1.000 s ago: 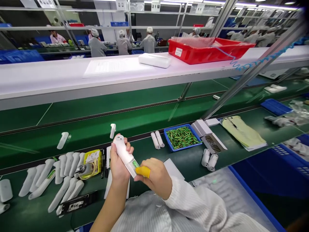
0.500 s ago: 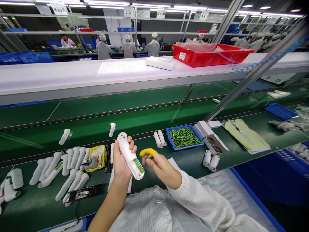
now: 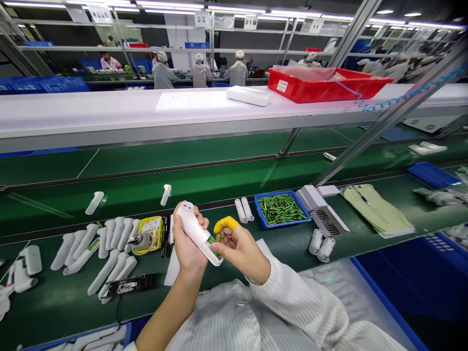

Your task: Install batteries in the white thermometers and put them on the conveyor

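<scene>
My left hand [image 3: 190, 243] is wrapped round a white handheld device [image 3: 192, 226] with two round ports at its head. The device is tilted, its lower end towards my right hand, and its battery compartment is uncovered, with green showing inside. My right hand [image 3: 239, 246], a yellow finger cot [image 3: 225, 224] on one finger, pinches a small green battery [image 3: 218, 238] at the compartment. My fingers partly hide the battery and the compartment. Beyond the right hand stands a blue tray [image 3: 266, 225] holding many loose green batteries [image 3: 281, 208].
Several white devices [image 3: 104, 273] lie at left, by a yellow tray [image 3: 160, 234] with a bottle. Two white devices [image 3: 244, 209] lie beside the battery tray; two more [image 3: 321, 245] are right. A green conveyor [image 3: 219, 178] runs behind, under a shelf with a red bin [image 3: 325, 90].
My right hand has moved left and down, bringing its battery from beside the device to the uncovered compartment. White devices on the conveyor have shifted slightly left. The view has turned a little.
</scene>
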### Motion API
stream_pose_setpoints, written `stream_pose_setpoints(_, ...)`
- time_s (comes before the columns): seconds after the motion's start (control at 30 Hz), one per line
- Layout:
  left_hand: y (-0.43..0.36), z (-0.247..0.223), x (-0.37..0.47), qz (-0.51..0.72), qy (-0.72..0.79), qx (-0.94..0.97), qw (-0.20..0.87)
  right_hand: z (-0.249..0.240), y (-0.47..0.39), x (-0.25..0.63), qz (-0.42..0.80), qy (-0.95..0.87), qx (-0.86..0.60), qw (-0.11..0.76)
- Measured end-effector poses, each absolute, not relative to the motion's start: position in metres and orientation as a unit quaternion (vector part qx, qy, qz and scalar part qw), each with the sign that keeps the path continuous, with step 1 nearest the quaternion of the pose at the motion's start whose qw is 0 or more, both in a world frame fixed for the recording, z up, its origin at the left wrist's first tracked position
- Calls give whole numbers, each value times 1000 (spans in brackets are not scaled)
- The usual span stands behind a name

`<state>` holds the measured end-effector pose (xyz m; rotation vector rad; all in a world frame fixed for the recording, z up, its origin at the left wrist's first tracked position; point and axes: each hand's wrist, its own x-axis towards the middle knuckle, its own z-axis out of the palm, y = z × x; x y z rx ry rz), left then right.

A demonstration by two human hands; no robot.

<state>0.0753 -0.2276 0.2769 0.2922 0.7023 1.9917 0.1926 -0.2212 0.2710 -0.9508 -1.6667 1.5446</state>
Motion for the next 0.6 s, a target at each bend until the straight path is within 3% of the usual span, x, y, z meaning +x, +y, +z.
stream_pose_setpoints(0.2, -223, 272, 72, 815, 292, 25, 499, 268, -239, 193, 320, -814, -322, 362)
stream_pose_setpoints(0.3, -216, 269, 72, 808, 317, 1, 497, 257, -246, 194, 280, -832, -308, 367)
stream_pose_setpoints(0.4, -212, 274, 75, 798, 368, 6, 477, 246, -238, 198, 296, -817, -332, 366)
stream_pose_setpoints(0.47, -212, 279, 75, 764, 361, 57, 532, 244, -228, 203, 344, -776, -386, 362)
stream_pose_setpoints(0.6, -214, 278, 71, 665, 357, 205, 623, 250, -212, 212, 549, -643, -379, 376)
